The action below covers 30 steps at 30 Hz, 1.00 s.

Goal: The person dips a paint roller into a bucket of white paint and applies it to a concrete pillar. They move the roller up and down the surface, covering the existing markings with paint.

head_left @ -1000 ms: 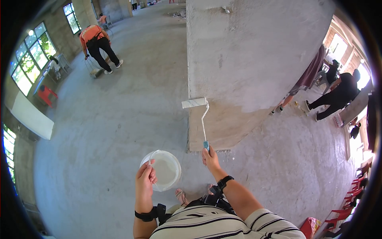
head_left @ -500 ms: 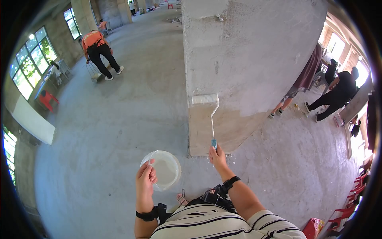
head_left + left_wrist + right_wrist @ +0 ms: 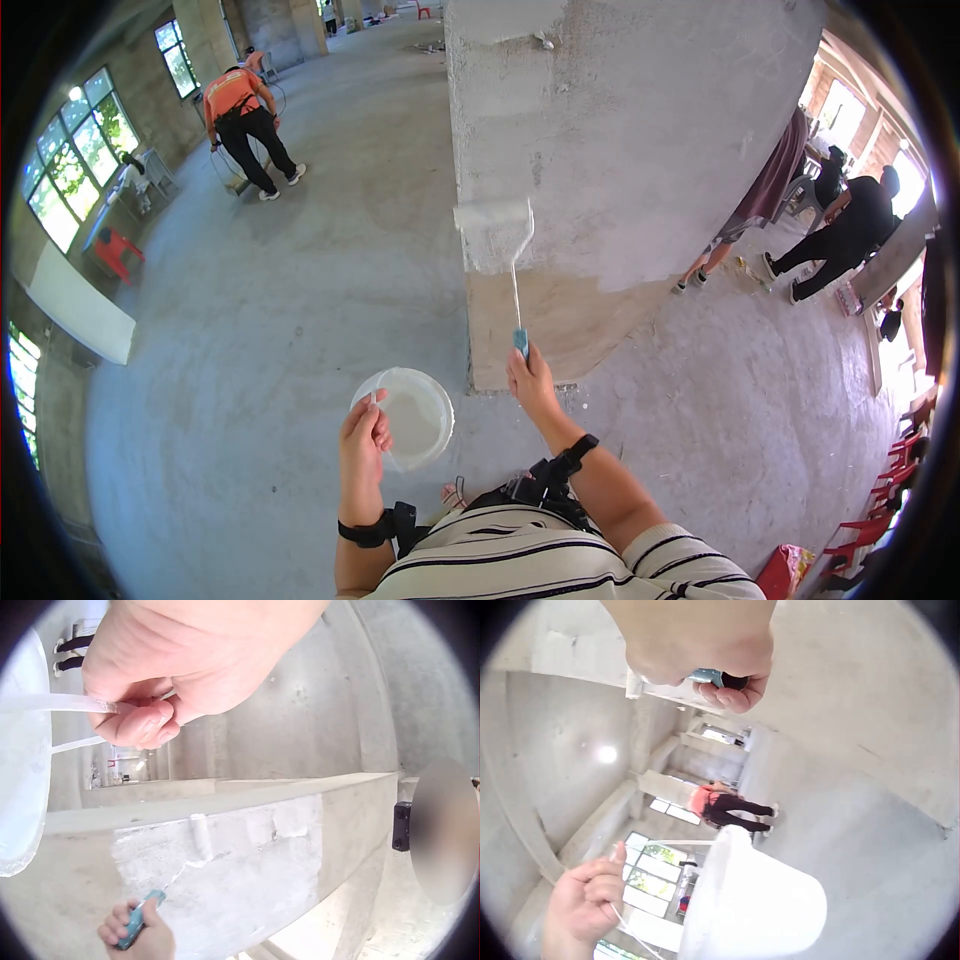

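Note:
My right hand (image 3: 534, 388) grips the blue handle (image 3: 521, 343) of a paint roller, whose white sleeve (image 3: 492, 214) lies against the wall's left part, above a brownish unpainted band (image 3: 560, 330). In the right wrist view the handle (image 3: 709, 676) shows inside my curled fingers. My left hand (image 3: 364, 436) holds the thin white handle of a white bucket (image 3: 447, 425) with pale liquid inside. In the left wrist view my fingers curl round that handle (image 3: 56, 703), and the bucket (image 3: 22, 772) hangs beside them.
A person in an orange top (image 3: 235, 95) bends over at the upper left. Another in black (image 3: 850, 230) leans at the right, near bare legs below a dark red cloth (image 3: 775, 180). A red stool (image 3: 118, 252) stands by the left windows; red chairs (image 3: 860, 535) line the lower right.
The roller first went right onto the wall, then up and left along it, with my right hand following. My left hand and the bucket have hardly moved. The person in orange has straightened slightly.

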Motion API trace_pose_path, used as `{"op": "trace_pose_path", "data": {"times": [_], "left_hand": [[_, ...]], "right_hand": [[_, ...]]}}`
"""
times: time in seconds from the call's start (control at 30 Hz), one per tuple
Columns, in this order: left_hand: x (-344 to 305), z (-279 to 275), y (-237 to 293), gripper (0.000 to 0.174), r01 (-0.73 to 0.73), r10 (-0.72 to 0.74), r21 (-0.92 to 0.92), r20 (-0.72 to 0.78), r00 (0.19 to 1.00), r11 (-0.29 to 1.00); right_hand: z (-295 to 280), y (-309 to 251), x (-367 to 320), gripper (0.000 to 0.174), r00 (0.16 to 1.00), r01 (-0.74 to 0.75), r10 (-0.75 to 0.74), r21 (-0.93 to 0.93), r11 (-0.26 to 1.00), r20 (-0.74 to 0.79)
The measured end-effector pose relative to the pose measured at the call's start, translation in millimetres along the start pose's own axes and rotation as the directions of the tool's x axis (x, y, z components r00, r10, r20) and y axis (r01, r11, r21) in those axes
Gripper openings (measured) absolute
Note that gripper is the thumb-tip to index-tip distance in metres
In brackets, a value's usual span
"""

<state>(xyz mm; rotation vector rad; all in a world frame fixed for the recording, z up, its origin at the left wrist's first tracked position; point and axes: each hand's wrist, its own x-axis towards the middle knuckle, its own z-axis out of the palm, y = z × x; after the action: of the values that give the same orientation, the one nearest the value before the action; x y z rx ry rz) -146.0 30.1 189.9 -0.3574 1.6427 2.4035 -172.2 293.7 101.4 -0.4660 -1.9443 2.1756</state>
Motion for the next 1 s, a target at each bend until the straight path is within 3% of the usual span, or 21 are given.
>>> {"op": "trace_pose_path", "data": {"times": [0.17, 0.3, 0.43, 0.5, 0.7, 0.9, 1.0], "left_hand": [[-1, 2, 2, 0.023, -0.021, 0.021, -0.019, 0.033, 0.999, 1.000], [-2, 2, 4, 0.024, -0.007, 0.008, -0.010, 0.042, 0.999, 1.000], [-1, 0, 0, 0.023, -0.007, 0.008, -0.008, 0.015, 1.000, 1.000], [-2, -1, -1, 0.023, -0.003, 0.002, -0.004, -0.010, 1.000, 1.000], [-2, -1, 0, 0.022, 0.016, -0.016, 0.017, 0.000, 1.000, 1.000], [-3, 3, 1, 0.022, 0.004, -0.003, 0.019, -0.025, 1.000, 1.000], [-6, 2, 3, 0.022, -0.001, 0.001, 0.018, -0.020, 1.000, 1.000]], "right_hand": [[20, -104, 12, 0.020, 0.986, 0.117, -0.132, 0.138, 0.983, 0.102], [21, -114, 23, 0.019, 0.964, 0.180, -0.208, 0.171, 0.969, 0.166], [4, -30, 41, 0.023, 0.977, 0.175, -0.180, 0.049, 0.983, 0.114], [-9, 24, 44, 0.026, 0.990, 0.141, -0.140, -0.183, 0.973, 0.019], [-33, 86, 13, 0.034, 0.997, -0.008, -0.026, -0.454, 0.891, -0.069], [-51, 97, -13, 0.036, 0.993, -0.090, 0.050, -0.423, 0.902, -0.104], [-49, 97, -12, 0.032, 0.994, -0.033, -0.004, -0.339, 0.940, -0.107]]}}
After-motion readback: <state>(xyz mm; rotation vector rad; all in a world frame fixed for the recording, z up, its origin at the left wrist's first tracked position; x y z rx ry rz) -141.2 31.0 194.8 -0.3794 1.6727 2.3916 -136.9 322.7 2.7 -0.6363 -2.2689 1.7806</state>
